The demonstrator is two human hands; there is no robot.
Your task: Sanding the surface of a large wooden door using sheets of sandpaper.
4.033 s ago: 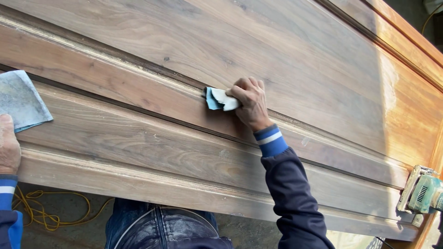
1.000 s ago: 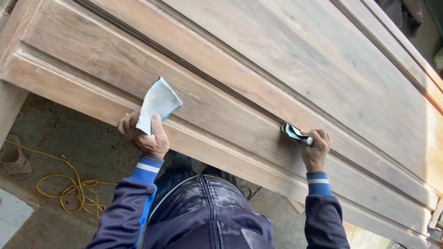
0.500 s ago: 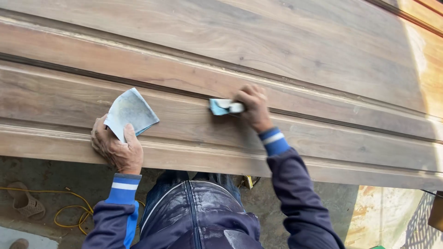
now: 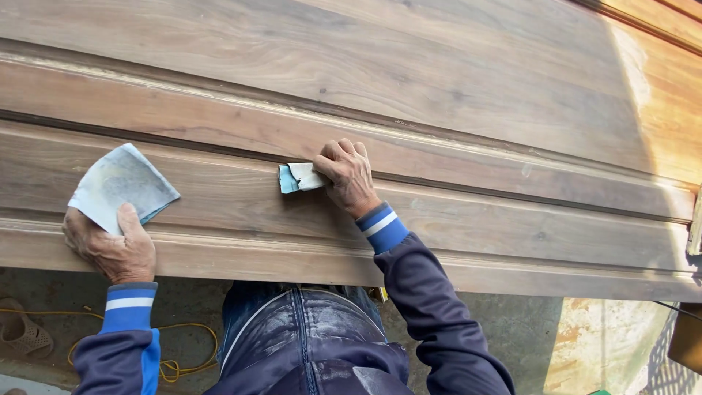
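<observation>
The right hand (image 4: 349,178) pinches a small folded sandpaper (image 4: 298,178) shut between fingertips, pressed into the dark groove (image 4: 183,144) of the wood panel (image 4: 439,88), while the left hand (image 4: 110,245) clasps a larger sheet (image 4: 121,184); both look light, limp, best gripped at the fold.

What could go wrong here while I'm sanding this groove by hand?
The right hand presses a small folded sandpaper piece with fingertips right at the groove edge, so a slip could scrape knuckles or round the moulding. The yellow cord and sandal on the floor near your feet could trip you.
</observation>
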